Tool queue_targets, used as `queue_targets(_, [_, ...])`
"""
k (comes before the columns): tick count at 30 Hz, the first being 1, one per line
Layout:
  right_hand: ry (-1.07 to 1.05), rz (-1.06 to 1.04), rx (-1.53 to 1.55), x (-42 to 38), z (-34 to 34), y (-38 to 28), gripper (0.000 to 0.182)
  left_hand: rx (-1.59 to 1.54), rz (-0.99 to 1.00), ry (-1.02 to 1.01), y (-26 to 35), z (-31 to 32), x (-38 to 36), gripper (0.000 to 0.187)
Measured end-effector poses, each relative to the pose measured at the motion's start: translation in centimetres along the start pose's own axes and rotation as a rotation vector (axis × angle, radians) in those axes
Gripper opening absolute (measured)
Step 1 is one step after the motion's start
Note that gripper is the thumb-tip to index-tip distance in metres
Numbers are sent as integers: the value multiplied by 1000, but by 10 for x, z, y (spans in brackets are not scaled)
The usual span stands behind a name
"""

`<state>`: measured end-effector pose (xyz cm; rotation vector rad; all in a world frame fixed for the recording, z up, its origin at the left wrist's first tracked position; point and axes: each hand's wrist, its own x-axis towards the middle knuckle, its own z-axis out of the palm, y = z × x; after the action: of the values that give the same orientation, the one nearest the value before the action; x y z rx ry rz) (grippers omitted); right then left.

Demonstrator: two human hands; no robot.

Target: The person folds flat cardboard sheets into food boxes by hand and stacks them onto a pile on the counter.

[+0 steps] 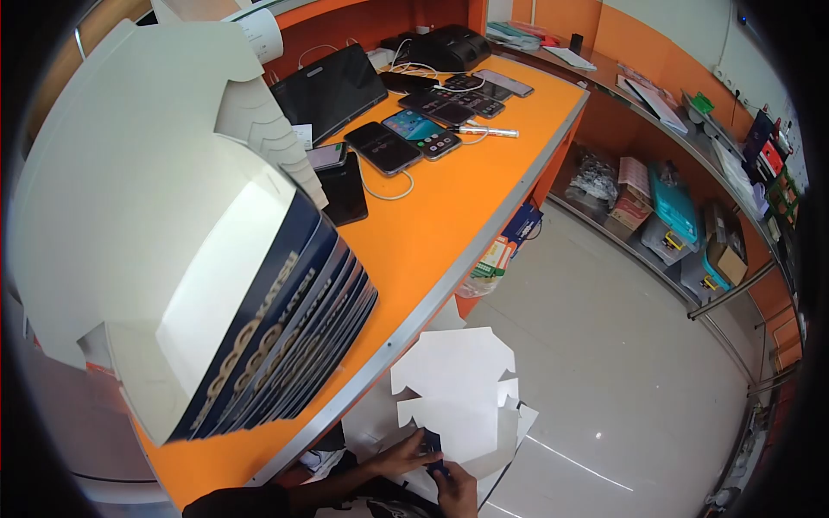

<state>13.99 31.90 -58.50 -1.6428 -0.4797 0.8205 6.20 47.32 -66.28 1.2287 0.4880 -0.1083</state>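
A white unfolded cardboard box (458,388) with notched edges lies low in front of me, beside the counter's front edge. A small dark blue flap (432,442) shows at its near edge. My left hand (402,455) has its fingers closed on this flap from the left. My right hand (458,490) pinches the flap's lower end, thumb and fingers together. On the counter at left stands a tall stack of flat box blanks (104,173), white on top, with dark blue printed edges.
The orange counter (440,224) carries several phones (382,148), a black tablet (332,91), cables and a marker (489,132). Beyond the tiled floor (596,345), a shelf along the right wall holds a teal-lidded bin (673,203) and cardboard boxes (630,194).
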Motion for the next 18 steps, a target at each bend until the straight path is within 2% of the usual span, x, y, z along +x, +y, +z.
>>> queue_targets(2, [38,15,-146,3,2,8,17,-1,59,24,-7,-4,4,61])
queue_targets(4, [50,59,-195,5,5,17,19,-83,-115,9,-15,-11,10,66])
queue_targets(5, [66,103,-246,5,7,21,20,-89,-112,13,-18,-12,12,66])
queue_targets(9, [203,-76,-113,14,17,51,21,-240,-231,19,-4,-17,18,66])
queue_targets(10, [206,135,32,14,18,60,21,-260,-276,28,4,-17,18,66])
queue_targets(13, [151,104,-128,21,16,51,21,-292,-304,26,7,-21,20,64])
queue_targets(14, [166,171,-106,24,19,51,20,-296,-303,28,-1,-23,20,64])
queue_targets(15, [164,173,-109,25,18,54,20,-322,-243,12,-13,-25,19,64])
queue_targets(17, [163,33,-163,27,19,55,17,-348,-181,-1,-23,-29,19,63])
queue_targets(18, [161,32,-163,29,20,52,17,-349,-186,-2,-22,-30,19,62])
